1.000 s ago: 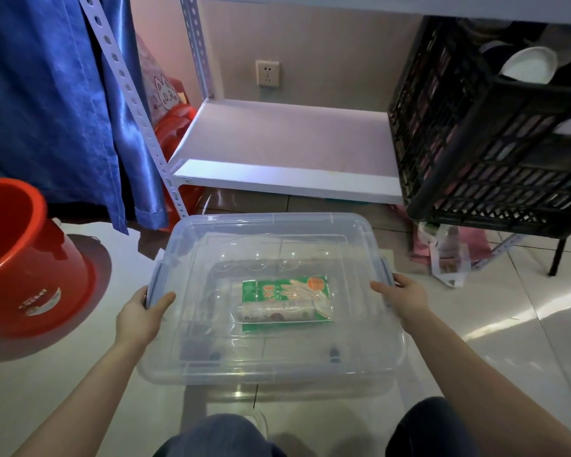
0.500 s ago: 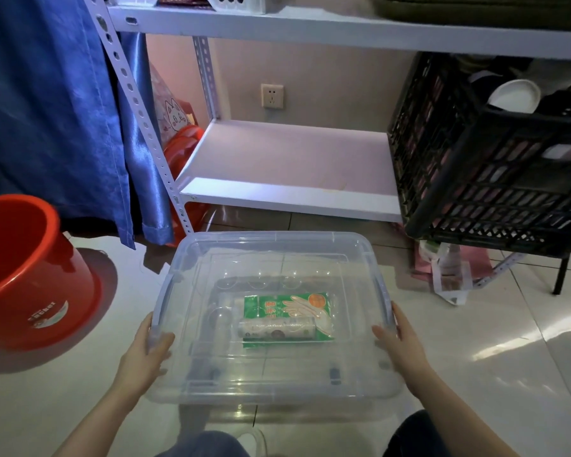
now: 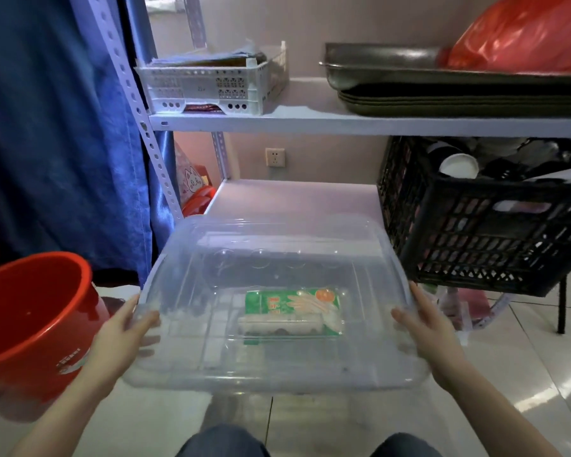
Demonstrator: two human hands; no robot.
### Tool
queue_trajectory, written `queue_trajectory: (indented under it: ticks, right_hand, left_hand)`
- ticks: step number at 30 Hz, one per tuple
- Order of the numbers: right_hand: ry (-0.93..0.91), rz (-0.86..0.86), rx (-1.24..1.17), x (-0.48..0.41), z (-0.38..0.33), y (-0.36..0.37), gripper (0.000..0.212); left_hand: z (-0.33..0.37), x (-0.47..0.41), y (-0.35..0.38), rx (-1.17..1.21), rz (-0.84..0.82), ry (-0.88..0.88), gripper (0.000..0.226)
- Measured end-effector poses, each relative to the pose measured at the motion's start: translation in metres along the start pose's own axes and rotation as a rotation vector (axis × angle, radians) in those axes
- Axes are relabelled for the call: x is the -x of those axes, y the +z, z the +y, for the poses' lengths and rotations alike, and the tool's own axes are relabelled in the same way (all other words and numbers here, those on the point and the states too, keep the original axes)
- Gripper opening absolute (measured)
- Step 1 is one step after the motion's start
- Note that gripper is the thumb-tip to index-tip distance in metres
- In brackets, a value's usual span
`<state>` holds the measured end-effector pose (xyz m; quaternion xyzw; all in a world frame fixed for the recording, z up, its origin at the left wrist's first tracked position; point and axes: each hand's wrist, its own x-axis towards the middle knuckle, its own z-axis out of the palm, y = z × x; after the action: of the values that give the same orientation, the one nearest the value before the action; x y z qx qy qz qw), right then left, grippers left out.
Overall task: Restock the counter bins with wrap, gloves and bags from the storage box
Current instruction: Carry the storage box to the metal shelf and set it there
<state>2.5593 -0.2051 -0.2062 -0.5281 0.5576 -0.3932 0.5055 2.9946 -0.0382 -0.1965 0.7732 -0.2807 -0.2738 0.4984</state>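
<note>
At nine o'clock I see a red plastic bucket. My left hand and right hand each grip a side of the lidded clear plastic storage box, centre frame; a green glove packet lies inside. At two o'clock sits a black crate.

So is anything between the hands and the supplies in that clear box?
Yes: the clear lid is on the storage box, covering the green glove pack. Left hand and right hand grip its sides.
</note>
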Motion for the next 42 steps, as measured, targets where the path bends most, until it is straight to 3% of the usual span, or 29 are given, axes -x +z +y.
queue_trajectory:
  ticks: [4,8,15,19,27,29,31,34,36,38,42]
  right_hand:
    - [-0.083,0.074,-0.040,-0.024,-0.055,-0.009,0.062]
    - [-0.122,0.143,-0.062,-0.046,-0.104,-0.014,0.064]
    - [-0.069,0.186,-0.017,-0.098,-0.134,0.006,0.068]
    - [-0.002,0.253,0.010,-0.134,-0.141,0.020,0.064]
    - [-0.009,0.471,0.327,-0.196,-0.175,0.045,0.046]
    - [-0.005,0.479,0.387,-0.209,-0.179,0.041,0.044]
    - [-0.022,0.464,0.406,-0.220,-0.179,0.038,0.044]
    - [-0.053,0.451,0.388,-0.228,-0.181,0.038,0.043]
    - [-0.062,0.450,0.410,-0.227,-0.180,0.037,0.041]
    - [-0.111,0.403,0.492,-0.222,-0.179,0.037,0.039]
    - [-0.517,0.233,0.790,-0.196,-0.174,0.046,0.043]
  left_hand:
    - [0.080,-0.011,-0.003,0.008,0.037,0.165,0.042]
    - [0.133,-0.042,0.002,0.062,0.028,0.212,0.043]
    - [0.145,-0.136,0.042,0.172,-0.003,0.117,0.051]
    - [0.150,-0.186,0.063,0.166,-0.014,0.158,0.048]
    - [0.178,-0.238,0.107,0.412,0.286,0.129,0.027]
    - [0.175,-0.227,0.112,0.298,0.350,0.318,0.022]
    - [0.162,-0.209,0.116,0.026,0.407,0.664,0.027]
    - [0.137,-0.189,0.127,-0.428,0.315,1.116,0.041]
    - [0.129,-0.184,0.133,-0.691,0.304,1.194,0.046]
    - [0.127,-0.184,0.134,-0.805,0.300,1.170,0.049]
    - [0.137,-0.190,0.130,-0.876,0.271,1.102,0.054]
